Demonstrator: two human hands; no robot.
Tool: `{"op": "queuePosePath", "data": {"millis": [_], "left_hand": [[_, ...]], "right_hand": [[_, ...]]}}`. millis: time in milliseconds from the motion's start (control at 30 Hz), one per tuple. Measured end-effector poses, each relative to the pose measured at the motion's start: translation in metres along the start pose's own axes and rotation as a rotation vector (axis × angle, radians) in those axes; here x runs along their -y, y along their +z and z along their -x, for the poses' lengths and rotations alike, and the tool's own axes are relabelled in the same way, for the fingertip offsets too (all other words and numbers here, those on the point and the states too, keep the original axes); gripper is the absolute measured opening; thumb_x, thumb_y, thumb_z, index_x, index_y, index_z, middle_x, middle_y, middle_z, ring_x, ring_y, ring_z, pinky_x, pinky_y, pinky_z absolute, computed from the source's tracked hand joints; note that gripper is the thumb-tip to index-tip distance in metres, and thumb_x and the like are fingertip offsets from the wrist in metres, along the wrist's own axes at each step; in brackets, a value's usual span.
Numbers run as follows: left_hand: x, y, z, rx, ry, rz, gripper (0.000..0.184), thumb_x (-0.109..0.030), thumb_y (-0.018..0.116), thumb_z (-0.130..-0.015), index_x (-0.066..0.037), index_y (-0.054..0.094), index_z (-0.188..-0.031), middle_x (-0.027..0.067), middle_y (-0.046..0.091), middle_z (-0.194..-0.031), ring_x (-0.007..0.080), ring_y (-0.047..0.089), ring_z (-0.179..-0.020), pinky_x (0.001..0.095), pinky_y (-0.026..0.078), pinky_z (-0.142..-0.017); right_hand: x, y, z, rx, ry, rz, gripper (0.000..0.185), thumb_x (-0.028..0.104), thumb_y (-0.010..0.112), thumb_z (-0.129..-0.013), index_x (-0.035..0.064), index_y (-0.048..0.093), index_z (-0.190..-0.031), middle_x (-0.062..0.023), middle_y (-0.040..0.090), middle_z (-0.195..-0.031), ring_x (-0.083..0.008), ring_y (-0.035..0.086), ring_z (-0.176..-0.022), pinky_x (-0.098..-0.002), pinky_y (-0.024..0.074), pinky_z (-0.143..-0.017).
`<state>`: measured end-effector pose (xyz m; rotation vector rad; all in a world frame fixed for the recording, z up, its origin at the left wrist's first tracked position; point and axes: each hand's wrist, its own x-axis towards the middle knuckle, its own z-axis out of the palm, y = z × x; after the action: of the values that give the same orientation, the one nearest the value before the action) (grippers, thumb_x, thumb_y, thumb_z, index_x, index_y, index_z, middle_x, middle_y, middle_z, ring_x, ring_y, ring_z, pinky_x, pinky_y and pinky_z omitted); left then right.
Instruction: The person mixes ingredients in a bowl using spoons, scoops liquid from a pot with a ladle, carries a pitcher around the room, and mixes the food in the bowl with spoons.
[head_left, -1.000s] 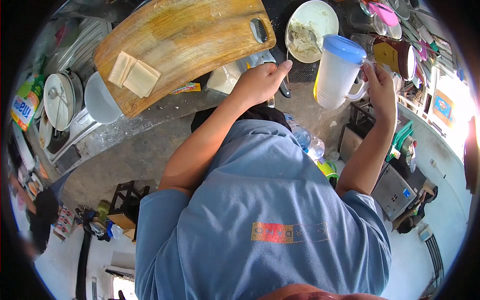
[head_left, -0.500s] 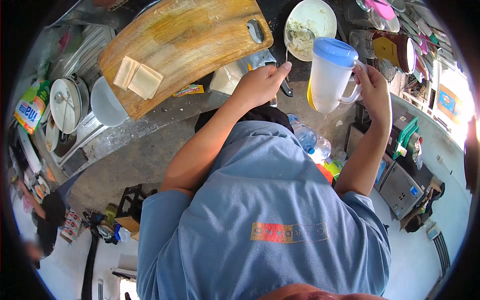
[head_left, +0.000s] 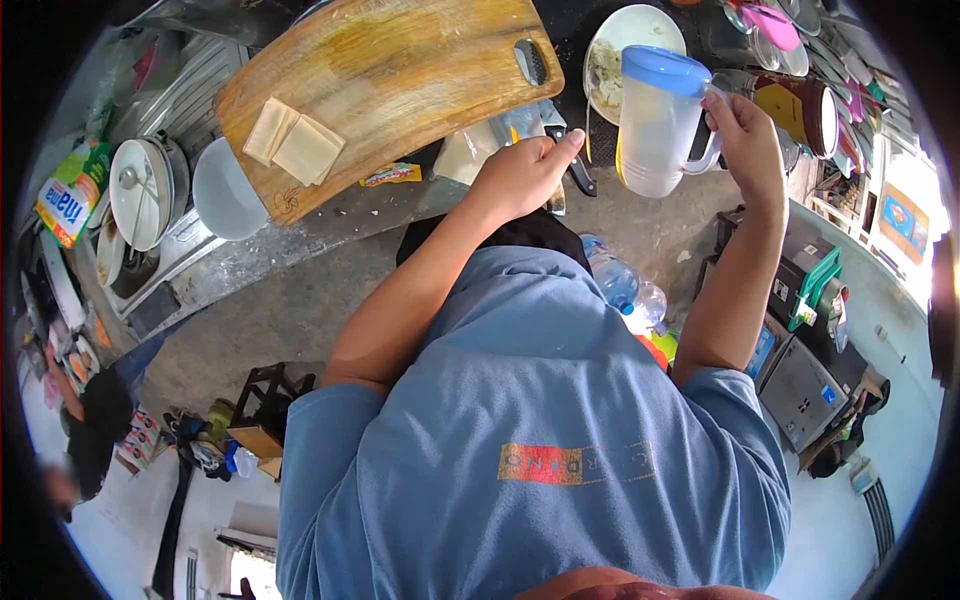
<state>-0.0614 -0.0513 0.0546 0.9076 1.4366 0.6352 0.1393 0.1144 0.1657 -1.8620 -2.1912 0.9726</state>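
My right hand (head_left: 748, 140) is closed around the handle of a translucent plastic pitcher (head_left: 655, 145) with a blue lid, held up above the floor in front of the counter edge. A white plate (head_left: 660, 35) with a pale mashed mixture (head_left: 604, 80) lies partly behind the pitcher. A spoon handle (head_left: 588, 135) sticks out from the plate towards me, just right of my left hand (head_left: 525, 175). The fingers of that hand are curled, the thumb resting over them, and nothing shows in them. Below it a knife's black handle (head_left: 581, 178) juts past the counter edge.
A wooden cutting board (head_left: 400, 80) carries square wrapper sheets (head_left: 308, 150). Left of it are a white bowl (head_left: 228, 190), stacked plates (head_left: 135, 205) and a green packet (head_left: 72, 200). Jars (head_left: 800, 110) stand at right. Water bottles (head_left: 615, 275) are on the floor. Another person (head_left: 98, 430) is at far left.
My left hand has come off the spoon, which stays at the plate. The pitcher has risen slightly in view, still in my right hand. The whole view has shifted a little.
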Motion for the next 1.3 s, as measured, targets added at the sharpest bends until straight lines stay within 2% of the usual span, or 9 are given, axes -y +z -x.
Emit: {"op": "queuePosePath", "data": {"millis": [100, 167, 800, 867, 900, 967, 1000, 1067, 1300], "left_hand": [[-0.002, -0.001, 0.002, -0.016, -0.007, 0.004, 0.072, -0.066, 0.032, -0.091, -0.001, 0.058, -0.071, 0.0149, 0.061, -0.067, 0.0301, 0.061, -0.069, 0.0378, 0.045, -0.066], [-0.002, -0.001, 0.002, -0.010, -0.011, 0.037, 0.068, -0.064, 0.035, -0.093, -0.002, 0.049, -0.067, 0.0064, 0.047, -0.059, 0.0186, 0.047, -0.062, 0.0318, 0.040, -0.063], [-0.007, 0.006, 0.005, 0.035, 0.029, 0.023, 0.064, -0.061, 0.037, -0.093, -0.004, 0.046, -0.064, 0.0021, 0.039, -0.057, 0.0157, 0.039, -0.057, 0.0315, 0.035, -0.056], [-0.009, 0.004, 0.007, 0.068, -0.013, -0.050, 0.068, -0.064, 0.035, -0.091, -0.003, 0.058, -0.072, 0.0098, 0.063, -0.067, 0.0268, 0.062, -0.069, 0.0355, 0.047, -0.068], [-0.009, 0.005, 0.009, 0.072, -0.011, -0.056, 0.068, -0.064, 0.035, -0.091, -0.003, 0.058, -0.072, 0.0098, 0.063, -0.067, 0.0268, 0.062, -0.069, 0.0355, 0.047, -0.068], [-0.008, 0.007, 0.014, 0.046, 0.014, -0.003, 0.064, -0.061, 0.037, -0.093, -0.004, 0.045, -0.065, 0.0006, 0.039, -0.058, 0.0148, 0.038, -0.058, 0.0312, 0.035, -0.056], [-0.005, 0.007, 0.014, 0.048, 0.016, -0.007, 0.064, -0.061, 0.037, -0.093, -0.004, 0.045, -0.065, 0.0006, 0.039, -0.058, 0.0148, 0.038, -0.058, 0.0312, 0.035, -0.056], [0.002, 0.007, 0.012, 0.089, 0.000, -0.048, 0.068, -0.064, 0.036, -0.091, -0.002, 0.060, -0.074, 0.0138, 0.064, -0.070, 0.0294, 0.064, -0.073, 0.0371, 0.048, -0.070], [0.004, 0.005, 0.027, 0.041, 0.017, -0.052, 0.069, -0.064, 0.034, -0.091, -0.001, 0.061, -0.077, 0.0179, 0.065, -0.074, 0.0344, 0.064, -0.079, 0.0398, 0.048, -0.073]], "right_hand": [[-0.002, 0.002, -0.006, 0.001, -0.014, 0.007, 0.034, 0.029, 0.057, -0.090, -0.0022, 0.059, -0.078, -0.0005, 0.052, -0.065, -0.0087, 0.042, -0.061, -0.0257, 0.0377, -0.059], [-0.002, 0.002, -0.009, -0.007, -0.036, -0.012, 0.033, 0.029, 0.057, -0.090, -0.0022, 0.060, -0.079, -0.0003, 0.052, -0.065, -0.0087, 0.042, -0.060, -0.0257, 0.0376, -0.058], [-0.035, -0.016, 0.048, -0.069, 0.124, -0.018, 0.030, 0.026, 0.057, -0.091, -0.0026, 0.062, -0.083, -0.0013, 0.054, -0.067, -0.0085, 0.047, -0.063, -0.0253, 0.0388, -0.061], [-0.034, -0.012, 0.050, -0.045, 0.116, -0.001, 0.030, 0.026, 0.057, -0.090, -0.0027, 0.062, -0.084, -0.0008, 0.055, -0.068, -0.0082, 0.047, -0.064, -0.0249, 0.0389, -0.061], [-0.032, -0.011, 0.051, -0.042, 0.124, -0.001, 0.031, 0.027, 0.058, -0.090, -0.0028, 0.063, -0.084, -0.0007, 0.054, -0.067, -0.0082, 0.046, -0.063, -0.0250, 0.0388, -0.060], [-0.030, -0.007, 0.051, -0.040, 0.108, -0.009, 0.031, 0.027, 0.058, -0.090, -0.0027, 0.062, -0.082, -0.0009, 0.053, -0.066, -0.0083, 0.046, -0.062, -0.0254, 0.0386, -0.059], [-0.031, -0.005, 0.048, -0.034, 0.090, -0.012, 0.032, 0.027, 0.058, -0.090, -0.0026, 0.062, -0.081, -0.0012, 0.053, -0.065, -0.0084, 0.045, -0.062, -0.0257, 0.0384, -0.058], [-0.034, -0.001, 0.043, -0.036, 0.078, -0.011, 0.033, 0.028, 0.058, -0.090, -0.0025, 0.060, -0.078, -0.0014, 0.052, -0.064, -0.0087, 0.043, -0.060, -0.0263, 0.0378, -0.057], [-0.029, 0.008, 0.034, -0.044, 0.048, -0.035, 0.033, 0.028, 0.058, -0.089, -0.0017, 0.060, -0.076, -0.0010, 0.051, -0.064, -0.0087, 0.042, -0.060, -0.0257, 0.0361, -0.056]]}}
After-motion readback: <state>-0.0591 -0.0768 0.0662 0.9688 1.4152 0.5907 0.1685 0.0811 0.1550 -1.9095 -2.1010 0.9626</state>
